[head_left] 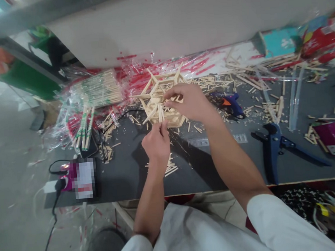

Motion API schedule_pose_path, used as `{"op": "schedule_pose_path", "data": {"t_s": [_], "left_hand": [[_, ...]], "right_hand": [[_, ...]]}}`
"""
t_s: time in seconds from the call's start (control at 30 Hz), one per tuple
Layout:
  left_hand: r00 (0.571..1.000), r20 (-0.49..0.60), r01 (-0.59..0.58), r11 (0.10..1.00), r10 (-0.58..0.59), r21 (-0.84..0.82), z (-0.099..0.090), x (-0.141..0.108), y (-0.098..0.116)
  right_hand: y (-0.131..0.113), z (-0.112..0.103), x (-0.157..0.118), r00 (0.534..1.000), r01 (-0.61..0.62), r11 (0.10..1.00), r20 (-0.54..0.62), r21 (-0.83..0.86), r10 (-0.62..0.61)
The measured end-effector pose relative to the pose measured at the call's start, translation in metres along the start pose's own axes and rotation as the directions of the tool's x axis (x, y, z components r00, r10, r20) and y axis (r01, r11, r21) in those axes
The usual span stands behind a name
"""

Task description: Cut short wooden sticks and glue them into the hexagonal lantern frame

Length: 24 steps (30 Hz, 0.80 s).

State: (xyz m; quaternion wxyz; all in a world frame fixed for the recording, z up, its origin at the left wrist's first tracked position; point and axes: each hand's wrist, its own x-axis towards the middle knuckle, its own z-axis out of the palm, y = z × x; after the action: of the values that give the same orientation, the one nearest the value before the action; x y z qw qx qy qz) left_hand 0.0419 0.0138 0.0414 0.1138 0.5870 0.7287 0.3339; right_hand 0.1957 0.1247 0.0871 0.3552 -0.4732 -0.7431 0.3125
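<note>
The frame (pixel 175 121), six-sided and built of wood, sat on the dark table (pixel 122 184) in front of the person. The left hand (pixel 157 142) pinched a few sticks (pixel 161 113) at the frame's near side. The right hand (pixel 191 100) was over the frame, thumb and fingers bent toward each other — whether they gripped anything, one cannot tell. A glue gun (pixel 233 105) lay beyond the right wrist; the cutter (pixel 272 151) lay farther right, its handles spread — well apart from both hands.
</note>
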Motion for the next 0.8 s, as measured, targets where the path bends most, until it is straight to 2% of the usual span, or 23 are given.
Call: {"op": "schedule_pose_path", "data": {"t_s": [0.17,0.43,0.8], "left_hand": [[0.999,-0.045,-0.001,0.999,0.002,0.032,0.0053,-0.0011,-0.0023],[0.999,-0.017,0.040,0.999,-0.039,0.013,0.0053,-0.0008,0.0003],[0.997,-0.072,-0.008,0.999,0.012,0.053,0.0055,-0.0011,0.0009]], "right_hand": [[0.0017,0.0039,0.0005,1.000,0.004,1.000,0.014,-0.013,-0.004],[0.0002,0.0049,-0.0005,1.000,-0.006,1.000,0.027,-0.015,0.007],[0.0028,0.0072,0.0013,0.999,-0.005,0.999,0.037,-0.034,0.006]]}}
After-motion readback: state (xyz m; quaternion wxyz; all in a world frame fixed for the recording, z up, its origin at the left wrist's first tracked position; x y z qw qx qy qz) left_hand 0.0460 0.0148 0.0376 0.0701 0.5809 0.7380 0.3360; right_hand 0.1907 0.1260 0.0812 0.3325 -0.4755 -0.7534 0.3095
